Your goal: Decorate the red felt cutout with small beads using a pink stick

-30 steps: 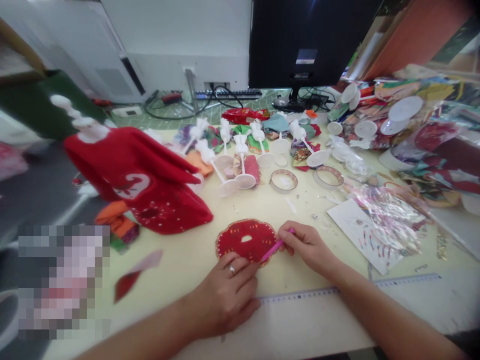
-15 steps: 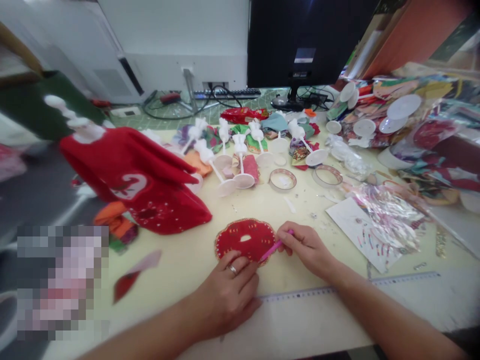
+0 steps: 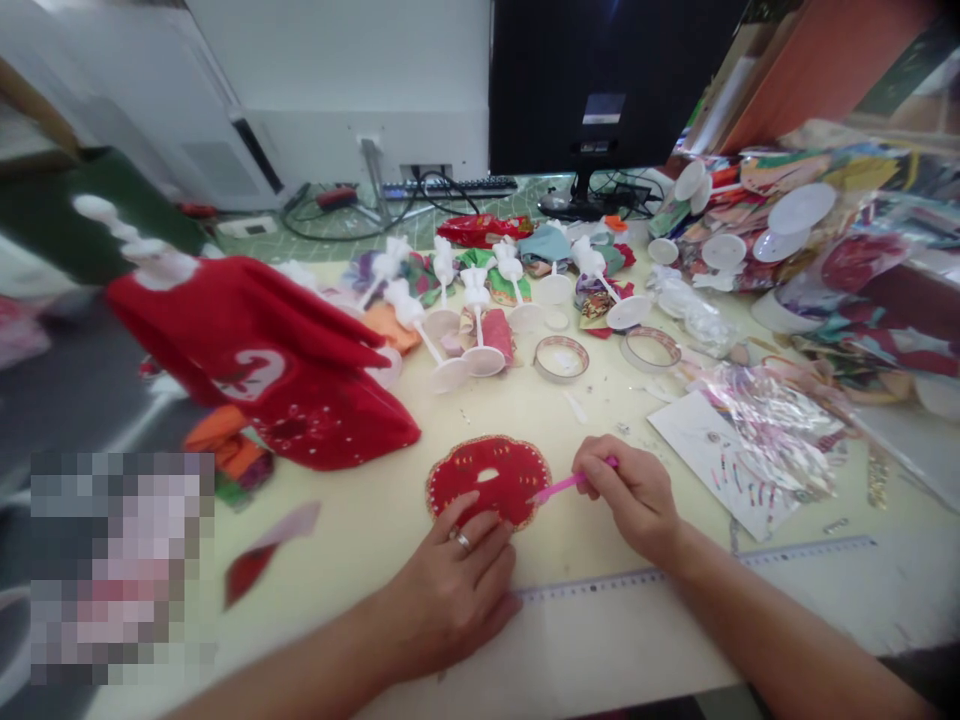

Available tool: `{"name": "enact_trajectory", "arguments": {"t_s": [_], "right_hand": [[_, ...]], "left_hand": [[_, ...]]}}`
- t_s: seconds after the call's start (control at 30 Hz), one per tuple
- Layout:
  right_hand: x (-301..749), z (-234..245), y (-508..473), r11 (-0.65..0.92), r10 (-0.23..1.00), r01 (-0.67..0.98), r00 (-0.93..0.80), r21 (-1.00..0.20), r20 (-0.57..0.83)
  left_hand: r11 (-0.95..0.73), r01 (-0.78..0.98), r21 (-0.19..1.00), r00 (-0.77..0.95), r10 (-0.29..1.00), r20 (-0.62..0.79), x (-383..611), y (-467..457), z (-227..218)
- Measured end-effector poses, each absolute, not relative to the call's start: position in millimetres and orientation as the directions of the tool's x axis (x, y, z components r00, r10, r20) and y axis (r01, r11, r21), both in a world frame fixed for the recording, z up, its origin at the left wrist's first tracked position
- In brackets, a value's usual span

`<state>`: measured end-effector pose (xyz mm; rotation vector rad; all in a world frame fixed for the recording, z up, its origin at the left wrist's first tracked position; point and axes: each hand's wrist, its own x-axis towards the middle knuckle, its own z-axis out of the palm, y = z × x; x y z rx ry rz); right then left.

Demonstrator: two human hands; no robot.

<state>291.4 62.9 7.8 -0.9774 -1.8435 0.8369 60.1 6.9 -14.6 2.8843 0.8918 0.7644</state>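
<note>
A rounded piece of red cloth with a beaded gold-coloured edge and a small pale hole in its middle lies flat on the table. My left hand, a ring on one finger, rests on its lower edge with the fingers stretched out. Between the fingers of my right hand is a slim pink pen-like tool. Its tip reaches the cloth's right side; whether it touches is too small to tell. A clear ruler lies below, running to the right from my left hand.
A red dress on a mannequin stands at the left. Small white mannequin stands and rolls of tape are behind the cloth. At right lies a white card with small trimmings and shiny plastic. A monitor stands at the back.
My right hand has moved a little to the right, and the pink tool now lies flatter, its tip higher on the cloth's right side. My left hand stays almost still.
</note>
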Motion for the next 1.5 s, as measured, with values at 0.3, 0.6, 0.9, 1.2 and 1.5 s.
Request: {"name": "enact_trajectory", "arguments": {"t_s": [0.3, 0.6, 0.9, 1.2, 1.5], "right_hand": [[294, 5, 64, 0.452, 0.885, 0.266, -0.25, -0.851, 0.392], [322, 25, 84, 0.383, 0.854, 0.361, 0.212, -0.85, 0.475], [350, 32, 91, 0.276, 0.762, 0.769, 0.19, -0.576, 0.619], [345, 31, 93, 0.242, 0.809, 0.869, 0.065, -0.431, 0.585], [345, 27, 96, 0.245, 0.821, 0.882, 0.033, -0.403, 0.57]], "left_hand": [[-0.841, 0.507, 0.188, 0.697, 0.528, 0.485, 55, 8, -15], [-0.825, 0.529, 0.201, 0.683, 0.554, 0.475, 59, 5, -20], [-0.823, 0.524, 0.222, 0.644, 0.552, 0.529, 65, 7, -25], [-0.84, 0.508, 0.191, 0.656, 0.521, 0.546, 66, 8, -20], [-0.858, 0.482, 0.176, 0.663, 0.489, 0.567, 64, 10, -21]]}}
